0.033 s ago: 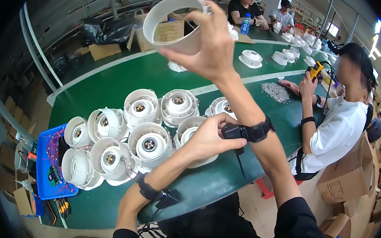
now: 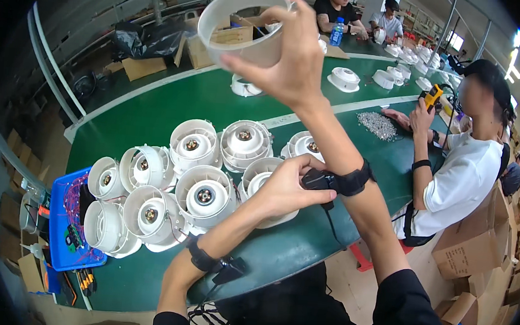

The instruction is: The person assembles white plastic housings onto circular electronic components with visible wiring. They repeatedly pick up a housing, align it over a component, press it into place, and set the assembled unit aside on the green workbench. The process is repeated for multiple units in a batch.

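Observation:
My right hand (image 2: 301, 62) is raised above the green table, its thumb and fingers gripping the wall of a white plastic ring (image 2: 213, 36). The ring is open through its middle. Lower down, my left hand (image 2: 287, 188) grips a small black box (image 2: 318, 179) strapped to my right wrist. Below and left of my hands stand several white round fan housings (image 2: 204, 196) with metal hubs at their centres. One housing (image 2: 265, 174) lies partly hidden behind my left hand.
At the left, a blue tray (image 2: 78, 261) holds red wires, beside orange-handled tools (image 2: 87, 282). A green conveyor belt (image 2: 148, 108) carries more white parts (image 2: 343, 79). To the right, a co-worker in white (image 2: 461, 166) holds a yellow tool (image 2: 431, 98) near a screw pile (image 2: 377, 126).
My right hand and the white ring have shifted slightly up and to the right. My left hand stays on the black box.

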`<action>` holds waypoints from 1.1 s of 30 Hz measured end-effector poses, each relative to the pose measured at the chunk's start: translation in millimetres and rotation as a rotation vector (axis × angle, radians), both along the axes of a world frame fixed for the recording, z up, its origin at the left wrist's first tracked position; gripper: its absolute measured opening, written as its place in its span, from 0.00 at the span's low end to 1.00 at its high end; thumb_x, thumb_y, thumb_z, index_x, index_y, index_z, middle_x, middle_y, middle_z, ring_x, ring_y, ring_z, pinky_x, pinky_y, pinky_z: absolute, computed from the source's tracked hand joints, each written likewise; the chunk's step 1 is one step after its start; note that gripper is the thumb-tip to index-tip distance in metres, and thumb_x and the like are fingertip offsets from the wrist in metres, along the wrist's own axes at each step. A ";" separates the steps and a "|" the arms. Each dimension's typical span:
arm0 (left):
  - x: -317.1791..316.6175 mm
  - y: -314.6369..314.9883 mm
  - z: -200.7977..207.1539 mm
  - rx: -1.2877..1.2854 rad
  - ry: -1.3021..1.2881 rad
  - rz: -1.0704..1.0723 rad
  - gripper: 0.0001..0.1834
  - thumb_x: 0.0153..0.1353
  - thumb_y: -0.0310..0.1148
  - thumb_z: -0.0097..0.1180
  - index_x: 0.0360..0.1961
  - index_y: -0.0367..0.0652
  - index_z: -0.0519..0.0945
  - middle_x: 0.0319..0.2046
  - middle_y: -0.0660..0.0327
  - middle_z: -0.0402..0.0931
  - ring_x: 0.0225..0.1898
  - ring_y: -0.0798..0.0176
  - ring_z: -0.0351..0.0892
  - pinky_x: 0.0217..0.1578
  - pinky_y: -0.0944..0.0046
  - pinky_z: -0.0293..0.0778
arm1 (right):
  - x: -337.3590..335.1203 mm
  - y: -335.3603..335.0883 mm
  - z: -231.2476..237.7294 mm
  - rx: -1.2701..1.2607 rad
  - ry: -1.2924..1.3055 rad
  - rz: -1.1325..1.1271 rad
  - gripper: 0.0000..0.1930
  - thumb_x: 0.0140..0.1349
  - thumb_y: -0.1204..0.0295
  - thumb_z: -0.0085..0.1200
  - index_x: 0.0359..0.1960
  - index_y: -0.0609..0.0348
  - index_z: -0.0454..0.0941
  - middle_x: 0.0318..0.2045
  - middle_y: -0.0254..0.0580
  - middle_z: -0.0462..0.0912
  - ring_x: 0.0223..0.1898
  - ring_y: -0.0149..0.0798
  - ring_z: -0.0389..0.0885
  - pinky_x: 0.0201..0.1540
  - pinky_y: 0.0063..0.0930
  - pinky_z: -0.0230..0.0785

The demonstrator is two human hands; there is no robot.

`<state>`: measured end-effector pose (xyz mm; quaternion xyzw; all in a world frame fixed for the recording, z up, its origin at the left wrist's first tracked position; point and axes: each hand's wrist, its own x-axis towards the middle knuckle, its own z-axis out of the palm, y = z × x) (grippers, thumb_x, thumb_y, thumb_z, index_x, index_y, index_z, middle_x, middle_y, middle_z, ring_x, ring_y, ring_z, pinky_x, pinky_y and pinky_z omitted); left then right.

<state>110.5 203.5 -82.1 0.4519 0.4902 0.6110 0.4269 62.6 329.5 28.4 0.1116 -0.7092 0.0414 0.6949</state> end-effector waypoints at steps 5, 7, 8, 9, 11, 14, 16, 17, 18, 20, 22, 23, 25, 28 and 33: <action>-11.6 -2.7 4.9 0.018 0.130 -0.056 0.24 0.50 0.25 0.70 0.48 0.29 0.76 0.36 0.60 0.81 0.37 0.74 0.79 0.40 0.73 0.74 | 23.3 -22.1 31.7 -0.653 -0.275 0.759 0.25 0.61 0.58 0.62 0.51 0.62 0.68 0.45 0.50 0.78 0.47 0.35 0.78 0.45 0.30 0.73; -20.0 -1.7 3.3 0.026 0.152 -0.082 0.24 0.50 0.25 0.69 0.48 0.30 0.76 0.36 0.61 0.81 0.37 0.74 0.79 0.40 0.72 0.74 | 24.5 -28.6 37.9 -0.968 -0.224 1.185 0.23 0.66 0.57 0.57 0.53 0.60 0.69 0.48 0.45 0.77 0.48 0.32 0.77 0.42 0.27 0.75; -20.3 -1.6 2.6 0.021 0.146 -0.080 0.24 0.50 0.25 0.70 0.48 0.30 0.76 0.35 0.61 0.81 0.36 0.73 0.79 0.40 0.72 0.74 | 30.0 -33.0 37.1 -0.975 -0.233 1.221 0.23 0.66 0.57 0.57 0.53 0.60 0.69 0.48 0.45 0.77 0.48 0.32 0.77 0.42 0.26 0.75; -19.9 -2.0 4.7 0.017 0.145 -0.078 0.24 0.50 0.25 0.70 0.48 0.30 0.76 0.35 0.61 0.81 0.36 0.73 0.79 0.40 0.72 0.74 | 37.2 -38.2 36.9 -0.977 -0.238 1.257 0.23 0.66 0.57 0.57 0.53 0.60 0.68 0.48 0.44 0.77 0.48 0.31 0.77 0.41 0.25 0.75; -18.2 -3.9 7.7 -0.042 0.150 -0.086 0.26 0.49 0.26 0.71 0.49 0.30 0.76 0.37 0.61 0.81 0.38 0.72 0.79 0.41 0.72 0.74 | 41.5 -37.9 32.6 -0.948 -0.251 1.255 0.24 0.66 0.57 0.57 0.54 0.61 0.68 0.48 0.44 0.76 0.49 0.30 0.76 0.41 0.24 0.75; -9.9 0.2 9.7 -0.159 0.178 -0.121 0.29 0.47 0.30 0.74 0.50 0.32 0.76 0.41 0.60 0.80 0.43 0.71 0.78 0.45 0.71 0.74 | 25.7 -0.6 21.7 -0.792 -0.269 0.968 0.24 0.66 0.58 0.58 0.53 0.62 0.67 0.47 0.44 0.76 0.49 0.30 0.76 0.41 0.24 0.75; -8.6 -0.7 4.9 -0.183 0.212 -0.121 0.30 0.46 0.33 0.74 0.49 0.32 0.76 0.40 0.59 0.80 0.42 0.70 0.78 0.46 0.70 0.74 | 32.3 1.6 15.3 -0.666 -0.226 0.914 0.28 0.61 0.58 0.63 0.52 0.63 0.65 0.47 0.48 0.76 0.49 0.34 0.77 0.44 0.27 0.75; -7.1 -0.9 2.1 -0.173 0.288 -0.094 0.31 0.47 0.34 0.74 0.50 0.31 0.75 0.39 0.57 0.80 0.42 0.67 0.79 0.47 0.68 0.74 | 43.2 -2.0 13.7 -0.607 -0.218 0.859 0.29 0.59 0.58 0.65 0.51 0.63 0.64 0.47 0.49 0.76 0.49 0.35 0.77 0.45 0.28 0.75; -4.9 -1.1 -0.8 -0.162 0.365 -0.067 0.32 0.47 0.35 0.73 0.51 0.31 0.74 0.39 0.55 0.81 0.43 0.64 0.80 0.47 0.67 0.74 | 48.3 -3.5 11.5 -0.548 -0.210 0.804 0.30 0.57 0.58 0.67 0.51 0.63 0.64 0.47 0.50 0.76 0.49 0.36 0.77 0.46 0.29 0.75; 1.9 0.3 -3.7 -0.165 0.486 -0.034 0.34 0.48 0.37 0.72 0.52 0.31 0.72 0.39 0.51 0.81 0.44 0.57 0.81 0.49 0.64 0.74 | 44.4 14.6 -1.6 -0.367 -0.120 0.747 0.35 0.51 0.58 0.70 0.52 0.62 0.63 0.48 0.54 0.75 0.49 0.41 0.78 0.48 0.33 0.75; 5.3 -1.5 1.7 -0.206 0.578 0.004 0.36 0.49 0.39 0.71 0.55 0.30 0.70 0.40 0.46 0.81 0.46 0.51 0.82 0.51 0.61 0.73 | 46.3 13.2 -8.9 -0.319 -0.079 0.737 0.37 0.47 0.58 0.72 0.52 0.62 0.62 0.48 0.56 0.75 0.49 0.44 0.79 0.50 0.36 0.76; 4.6 -5.3 8.1 -0.253 0.584 -0.058 0.36 0.52 0.40 0.68 0.57 0.31 0.68 0.42 0.41 0.81 0.49 0.47 0.81 0.52 0.60 0.73 | 50.9 8.9 -15.1 -0.357 -0.096 0.751 0.38 0.46 0.58 0.73 0.51 0.62 0.62 0.48 0.56 0.75 0.49 0.45 0.79 0.50 0.36 0.76; -12.5 -24.8 9.0 -0.183 0.732 0.020 0.31 0.53 0.38 0.67 0.54 0.31 0.71 0.40 0.41 0.81 0.45 0.43 0.82 0.48 0.57 0.75 | 53.8 0.2 -13.3 -0.348 -0.208 0.800 0.38 0.44 0.58 0.74 0.49 0.62 0.63 0.48 0.54 0.75 0.47 0.41 0.79 0.48 0.31 0.75; -37.8 -60.9 55.8 -0.229 1.037 0.025 0.28 0.56 0.39 0.64 0.52 0.30 0.73 0.40 0.41 0.80 0.43 0.43 0.83 0.45 0.57 0.77 | 60.7 15.6 -13.2 -0.251 -0.342 0.709 0.38 0.41 0.59 0.76 0.47 0.62 0.64 0.48 0.51 0.73 0.46 0.37 0.77 0.46 0.26 0.72; -31.4 -141.0 111.7 -0.154 0.686 0.697 0.33 0.58 0.45 0.61 0.57 0.31 0.72 0.46 0.47 0.80 0.48 0.54 0.81 0.48 0.57 0.77 | 48.4 3.8 -19.5 -0.244 -0.434 0.948 0.42 0.34 0.61 0.79 0.49 0.63 0.67 0.49 0.46 0.70 0.49 0.35 0.74 0.48 0.26 0.69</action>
